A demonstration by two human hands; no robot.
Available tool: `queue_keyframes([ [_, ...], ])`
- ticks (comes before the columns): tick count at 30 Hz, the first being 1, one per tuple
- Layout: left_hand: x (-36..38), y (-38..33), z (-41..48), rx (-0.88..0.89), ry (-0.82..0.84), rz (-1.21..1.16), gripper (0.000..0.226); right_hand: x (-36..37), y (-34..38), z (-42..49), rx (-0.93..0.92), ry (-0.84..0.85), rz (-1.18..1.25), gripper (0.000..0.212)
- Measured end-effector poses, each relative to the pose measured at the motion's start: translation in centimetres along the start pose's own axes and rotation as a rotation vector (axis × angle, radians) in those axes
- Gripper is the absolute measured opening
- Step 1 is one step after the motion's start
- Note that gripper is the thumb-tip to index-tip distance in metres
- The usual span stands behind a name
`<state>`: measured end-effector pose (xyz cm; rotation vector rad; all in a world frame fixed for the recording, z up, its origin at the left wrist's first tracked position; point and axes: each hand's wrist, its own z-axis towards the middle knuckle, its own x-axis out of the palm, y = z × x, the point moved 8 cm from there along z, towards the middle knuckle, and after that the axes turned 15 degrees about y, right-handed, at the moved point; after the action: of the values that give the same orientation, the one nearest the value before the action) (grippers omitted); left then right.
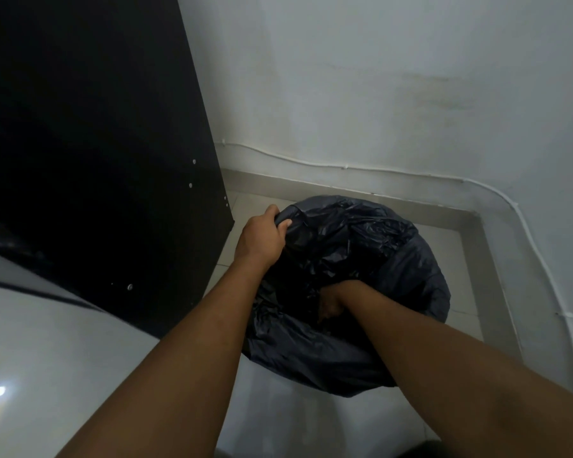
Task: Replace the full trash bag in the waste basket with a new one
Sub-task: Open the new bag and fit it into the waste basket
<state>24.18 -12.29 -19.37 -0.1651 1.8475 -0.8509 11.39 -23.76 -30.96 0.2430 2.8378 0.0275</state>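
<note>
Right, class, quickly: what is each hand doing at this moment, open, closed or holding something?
Left hand: grips the edge of the black trash bag.
Right hand: down inside the bag, fingers hidden; cannot be told.

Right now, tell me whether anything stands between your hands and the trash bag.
Nothing visible does. The left hand grips the trash bag at its far rim. The right hand reaches down inside it, fingers hidden among the black folds. The dark cabinet stands to the left, apart from the bag.
</note>
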Motion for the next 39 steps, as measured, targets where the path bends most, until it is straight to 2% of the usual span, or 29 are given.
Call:
queue_keyframes([
  [3,0.0,0.0,0.3,-0.001,0.002,-0.001,0.023,-0.7,-2.4,-2.0,0.066,0.007,-0.057,0.053],
  [7,0.1,-0.3,0.3,-0.005,-0.005,0.014,0.024,3.5,-5.9,-2.0,0.238,0.246,-0.085,0.056],
  [10,0.2,-0.4,0.2,0.004,-0.007,0.026,0.024,3.8,-4.8,-2.4,0.211,0.266,-0.157,0.055],
  [14,0.2,-0.4,0.2,0.014,-0.005,0.037,0.024,0.1,-2.4,-3.4,0.142,0.006,-0.067,0.052],
  [17,0.2,-0.6,0.4,0.021,0.002,0.045,0.024,-3.7,-0.3,-3.2,-0.060,-0.205,0.025,0.034],
  [19,0.2,-0.5,0.4,0.024,-0.003,0.043,0.024,-5.7,0.2,-2.6,-0.169,-0.310,0.190,0.028],
  [21,0.2,-0.4,0.3,0.028,-0.008,0.041,0.024,-6.9,-0.6,-1.5,-0.143,-0.337,0.211,0.034],
  [24,0.2,-0.3,0.1,0.026,-0.011,0.039,0.024,-7.1,-2.0,0.4,-0.007,-0.352,0.012,0.059],
  [26,0.1,-0.4,0.1,0.010,-0.013,0.035,0.024,-5.6,-2.1,1.5,0.057,-0.254,-0.149,0.078],
  [27,0.1,-0.4,0.2,0.006,-0.011,0.033,0.024,-4.8,-1.8,1.8,0.064,-0.229,-0.193,0.080],
  [28,0.1,-0.5,0.2,0.005,-0.009,0.030,0.024,-4.5,-1.3,1.6,0.053,-0.262,-0.217,0.077],
  [31,0.1,-0.4,0.1,0.002,-0.012,0.014,0.023,-5.6,0.1,-0.5,-0.029,-0.652,-0.207,0.040],
  [32,0.1,-0.4,0.1,0.001,-0.014,0.011,0.023,-5.5,0.1,-0.7,-0.045,-0.691,-0.183,0.033],
  [34,0.1,-0.3,0.0,-0.002,-0.013,0.004,0.022,-4.3,-1.1,1.2,-0.039,-0.523,-0.045,0.033],
  [37,0.2,-0.2,0.0,-0.006,-0.015,0.013,0.022,-1.5,-2.3,4.6,0.003,-0.177,0.062,0.064],
  [39,0.3,-0.1,0.2,-0.010,-0.022,0.029,0.022,-0.3,-2.3,6.4,0.004,-0.026,0.059,0.078],
])
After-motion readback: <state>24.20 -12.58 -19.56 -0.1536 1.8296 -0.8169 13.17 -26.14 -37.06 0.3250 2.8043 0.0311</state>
